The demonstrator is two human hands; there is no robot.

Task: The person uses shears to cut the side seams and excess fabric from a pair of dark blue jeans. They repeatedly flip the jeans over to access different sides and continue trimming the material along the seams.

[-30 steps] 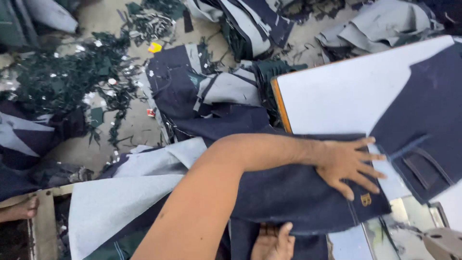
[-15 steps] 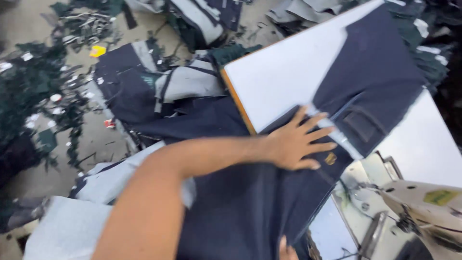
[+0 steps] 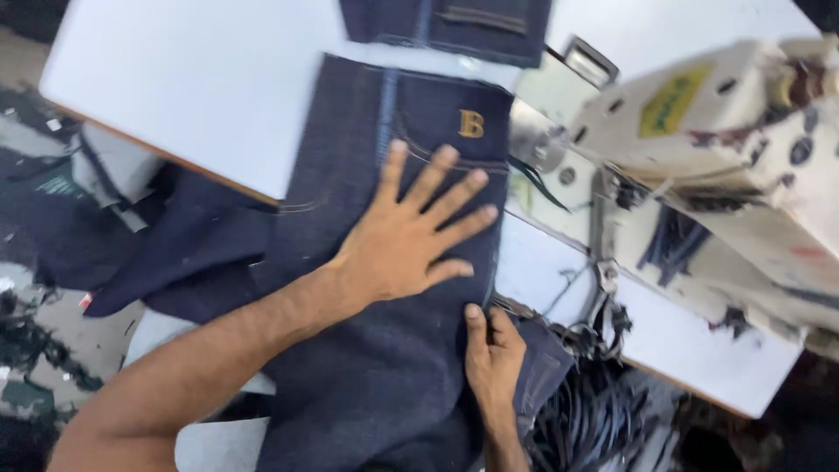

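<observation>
Our left hand (image 3: 411, 236) lies flat at centre frame, fingers spread wide & palm down, pressing on the dark denim piece (image 3: 384, 350); it grips nothing, just weight on cloth. Our right hand (image 3: 492, 354) sits lower centre, just right of the left, thumb & fingers closed on the denim's right edge, pinching it. The denim runs from bottom centre up to upper centre, lying partly over the white table (image 3: 192, 79) w/ its lower part hanging off the near edge. An orange embroidered letter mark (image 3: 471, 123) shows on the denim, just above the left hand's fingertips. A second denim piece (image 3: 454, 26) w/ a pocket lies at top centre, touching or nearly touching the first; can't tell which. Cream sewing machine (image 3: 717, 149) fills the right side of frame. More dark fabric (image 3: 175, 253) is heaped at left below the table edge, scraps on the floor (image 3: 35, 350) at lower left.
</observation>
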